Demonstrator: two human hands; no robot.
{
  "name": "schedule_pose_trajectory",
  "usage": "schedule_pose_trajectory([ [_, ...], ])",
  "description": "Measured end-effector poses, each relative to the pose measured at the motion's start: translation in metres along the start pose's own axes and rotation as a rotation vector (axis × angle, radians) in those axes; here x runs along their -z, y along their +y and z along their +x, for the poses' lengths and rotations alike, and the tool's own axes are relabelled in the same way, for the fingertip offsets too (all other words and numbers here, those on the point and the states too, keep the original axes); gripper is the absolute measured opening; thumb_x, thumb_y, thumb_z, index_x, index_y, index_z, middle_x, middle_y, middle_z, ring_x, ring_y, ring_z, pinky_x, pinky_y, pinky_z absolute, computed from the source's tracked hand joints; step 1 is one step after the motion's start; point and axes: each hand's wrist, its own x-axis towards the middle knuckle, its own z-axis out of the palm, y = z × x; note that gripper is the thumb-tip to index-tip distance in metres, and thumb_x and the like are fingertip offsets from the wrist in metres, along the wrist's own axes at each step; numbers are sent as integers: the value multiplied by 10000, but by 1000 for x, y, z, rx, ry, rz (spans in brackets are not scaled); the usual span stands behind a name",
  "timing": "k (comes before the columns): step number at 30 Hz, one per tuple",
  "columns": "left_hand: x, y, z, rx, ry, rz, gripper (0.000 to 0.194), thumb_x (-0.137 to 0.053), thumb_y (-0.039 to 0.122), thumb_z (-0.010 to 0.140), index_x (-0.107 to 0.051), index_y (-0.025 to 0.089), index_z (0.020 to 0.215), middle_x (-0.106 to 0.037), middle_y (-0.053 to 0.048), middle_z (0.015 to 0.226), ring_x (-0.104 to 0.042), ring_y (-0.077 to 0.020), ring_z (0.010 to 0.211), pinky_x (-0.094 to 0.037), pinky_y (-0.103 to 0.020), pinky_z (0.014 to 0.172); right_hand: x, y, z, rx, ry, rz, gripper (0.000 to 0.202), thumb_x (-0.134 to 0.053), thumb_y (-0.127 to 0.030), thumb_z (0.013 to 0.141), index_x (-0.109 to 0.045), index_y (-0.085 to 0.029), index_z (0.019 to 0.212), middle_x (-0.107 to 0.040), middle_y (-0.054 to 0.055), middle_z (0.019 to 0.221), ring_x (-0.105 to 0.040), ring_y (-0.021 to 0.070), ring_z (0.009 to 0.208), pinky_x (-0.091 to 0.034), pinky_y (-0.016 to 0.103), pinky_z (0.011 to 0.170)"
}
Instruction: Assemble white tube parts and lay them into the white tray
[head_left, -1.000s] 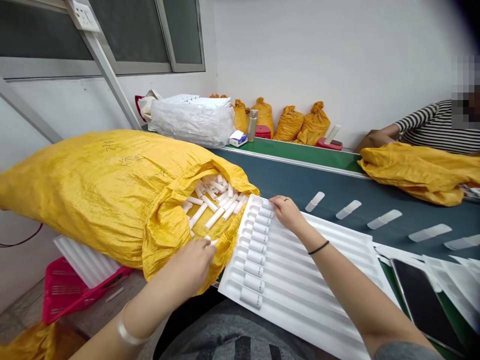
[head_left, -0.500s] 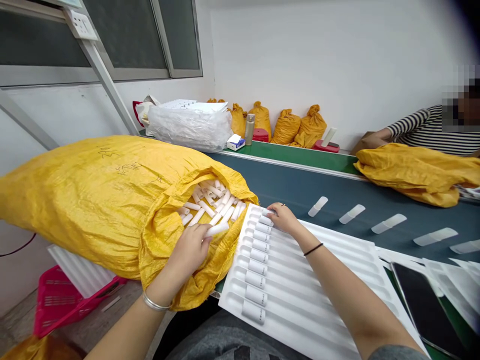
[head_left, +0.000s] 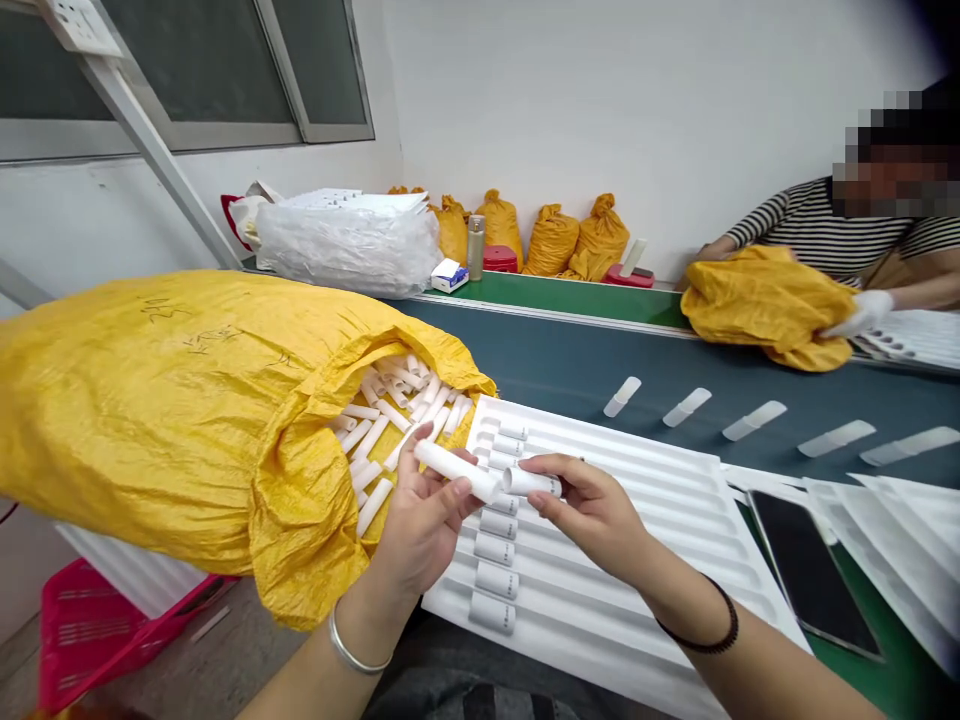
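Observation:
My left hand (head_left: pixel 431 510) is closed around a plain white tube (head_left: pixel 454 468), tilted down to the right. Between the thumb and fingers of my right hand (head_left: pixel 589 505) is a short white printed sleeve (head_left: pixel 531 483), its open end facing the tube's right end; whether they touch I cannot tell. Beneath both hands lies a white ridged tray (head_left: pixel 637 480), with several printed sleeves (head_left: pixel 493 580) lined up in its grooves along the left side. Left of it, a yellow woven sack (head_left: pixel 187 400) lies open, showing many loose white tubes (head_left: pixel 375 440).
Several assembled tubes (head_left: pixel 686 407) lie spaced along the dark belt (head_left: pixel 555 360). A phone (head_left: pixel 814 570) and stacked white trays (head_left: pixel 885 560) are at right. Across the belt, a person in a striped top handles a yellow sack (head_left: pixel 765 305). A pink basket (head_left: pixel 97 630) stands at lower left.
My left hand has brought the tube away from the sack's mouth. My right hand has lifted a sleeve from the tray's far end, and the two hands have come together. The other person's sack has shifted.

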Motion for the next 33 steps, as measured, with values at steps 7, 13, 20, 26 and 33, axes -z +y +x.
schedule_pose_trajectory([
  [7, -1, -15, 9, 4, 41, 121, 470, -828, 291, 648, -546, 226, 1019, -669, 13, 952, -652, -109, 844, -537, -232, 792, 12, -9, -12, 116, 94, 108, 283, -603, -274, 892, -665, -286, 1168, -624, 88, 1114, -603, 219, 1067, -554, 328, 820],
  [13, 14, -2, 8, -399, -146, 1062, 299, -735, 358, 769, -674, 188, 1007, -708, -62, 959, -662, -206, 892, -535, -315, 812, 40, -15, -12, 344, 5, -300, 368, -516, -164, 913, -600, -294, 1247, -598, 98, 1102, -606, 219, 1018, -534, 363, 842],
  [20, 5, 15, 1, -712, -423, 1432, 317, -596, 200, 889, -601, 168, 1204, -701, -75, 1035, -651, -179, 968, -521, -282, 877, 43, -3, -6, 247, 27, -250, 218, -604, -273, 889, -620, -249, 1105, -665, 54, 895, -629, 184, 808, -526, 312, 726],
  [26, 1, 9, 0, -996, -422, 1515, 418, -574, 111, 887, -537, 199, 1293, -687, -79, 1038, -634, -179, 962, -525, -302, 884, 33, -4, -3, -125, -21, 133, 296, -610, -444, 862, -635, -186, 1005, -590, 18, 715, -577, 131, 591, -503, 253, 530],
  [33, 2, -2, 2, -999, -475, 1517, 438, -518, 93, 902, -497, 216, 1322, -689, -86, 1007, -645, -189, 926, -544, -313, 831, 20, -4, -11, -133, -118, 77, 247, -542, -400, 910, -619, -202, 1034, -625, 25, 738, -586, 133, 613, -501, 254, 571],
])
